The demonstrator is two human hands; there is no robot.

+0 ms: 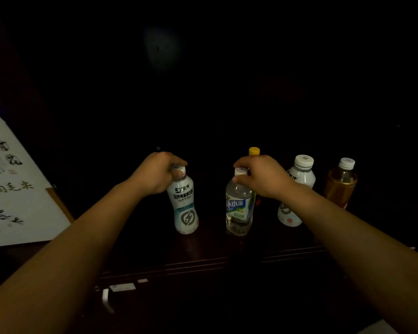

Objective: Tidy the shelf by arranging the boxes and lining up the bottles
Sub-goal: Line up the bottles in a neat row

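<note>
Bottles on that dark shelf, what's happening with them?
A person is lining up drinks on the dark wooden shelf. Their left grip holds the cap of a white plastic bottle with a lightning-bolt label, and their right grip holds the cap of a clear plastic water bottle. Both stand upright. A yellow-capped bottle shows behind the right grip; a second white plastic bottle and an amber bottle with a white cap stand further right.

We list five upright bottles in a row near the shelf's [203,249] front edge:
- left white bottle [184,208], lightning logo
- clear bottle [239,210], blue-green label
- yellow-capped bottle [254,151], behind it, mostly hidden
- right white bottle [302,175]
- amber bottle [340,188], white cap, rightmost
</note>
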